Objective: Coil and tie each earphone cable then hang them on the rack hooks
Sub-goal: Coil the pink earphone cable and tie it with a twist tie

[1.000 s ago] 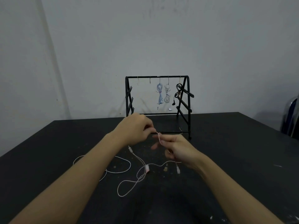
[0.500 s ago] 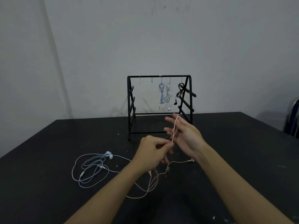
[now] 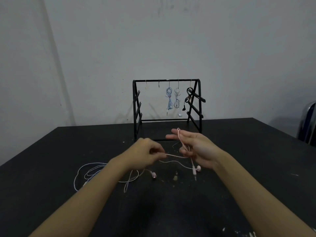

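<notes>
As left hand (image 3: 147, 155) pinches pink cable (image 3: 176, 156), right hand (image 3: 196, 149) apparently looped

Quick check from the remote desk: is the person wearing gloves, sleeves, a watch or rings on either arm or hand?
Nothing is worn in view. Both forearms are bare from the bottom edge of the picture up to the wrists, with no sleeves or cuffs showing. The left hand and right hand have no gloves, and no watch, bracelet or ring is visible, though the picture is dim and slightly soft.
</notes>
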The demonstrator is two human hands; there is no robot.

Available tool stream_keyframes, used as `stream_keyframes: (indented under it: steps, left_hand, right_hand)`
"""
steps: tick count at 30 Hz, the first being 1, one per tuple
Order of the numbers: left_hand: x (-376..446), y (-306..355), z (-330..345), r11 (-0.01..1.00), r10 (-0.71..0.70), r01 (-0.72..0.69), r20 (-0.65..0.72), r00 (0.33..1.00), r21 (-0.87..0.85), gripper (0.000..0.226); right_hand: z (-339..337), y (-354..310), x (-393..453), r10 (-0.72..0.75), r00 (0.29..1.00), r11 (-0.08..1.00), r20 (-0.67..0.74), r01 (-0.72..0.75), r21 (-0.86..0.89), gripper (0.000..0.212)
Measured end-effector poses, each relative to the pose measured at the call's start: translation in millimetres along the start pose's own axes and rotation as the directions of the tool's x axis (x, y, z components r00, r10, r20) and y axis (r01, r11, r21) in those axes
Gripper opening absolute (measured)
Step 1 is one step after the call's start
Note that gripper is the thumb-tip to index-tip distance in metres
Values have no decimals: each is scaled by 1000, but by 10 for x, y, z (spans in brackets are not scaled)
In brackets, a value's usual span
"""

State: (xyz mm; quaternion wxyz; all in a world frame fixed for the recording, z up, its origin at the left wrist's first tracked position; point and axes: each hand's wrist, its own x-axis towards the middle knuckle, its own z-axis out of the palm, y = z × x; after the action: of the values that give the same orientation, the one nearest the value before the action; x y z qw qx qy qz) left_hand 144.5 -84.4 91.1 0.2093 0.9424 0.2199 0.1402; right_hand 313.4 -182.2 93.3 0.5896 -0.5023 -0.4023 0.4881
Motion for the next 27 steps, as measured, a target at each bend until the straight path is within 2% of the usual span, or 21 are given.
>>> stream_keyframes:
  steps: [4,7,9,12,14,16,19,24,27]
  left_hand:
    - [79,32,-173,964,196,-161,-157,968,212,19]
    - [129,88,-233,929,341,-298,-194,920,221,16]
    - [152,79,-228,928,354,-316,-205,912,198,14]
    - [147,61,-161,957,289,-284,-281,915,59,12]
    - [125,72,-131,963,190,-241,-329,925,-119,13]
    - [105,75,-143,935,95,-196,-322,942,-296,9]
    - [93,48,-112,922,52,-157,-289,956,-353,10]
    - [117,83,116,877,-73,-77,-290,954,-473,17]
    - [148,155,204,872,-89,-84,-326,941,-481,17]
  right_hand:
    - [18,-1,-28,71,994,989,79,-60,-136,29]
    - [42,-25,-41,101,982,981,163,-71,-181,28]
    - [46,-50,-46,117,968,976,221,-71,-207,27]
    - [6,-77,-44,148,944,972,293,-85,-217,29]
    - [-49,-87,-48,165,927,970,338,-90,-226,29]
    - [-89,-91,-69,147,906,974,398,-61,-220,26]
    - [-149,-51,-73,53,898,996,437,-19,-82,22]
    - [-117,-3,-20,-117,949,964,292,38,262,18]
    - [-30,-22,0,-135,976,944,172,74,322,19]
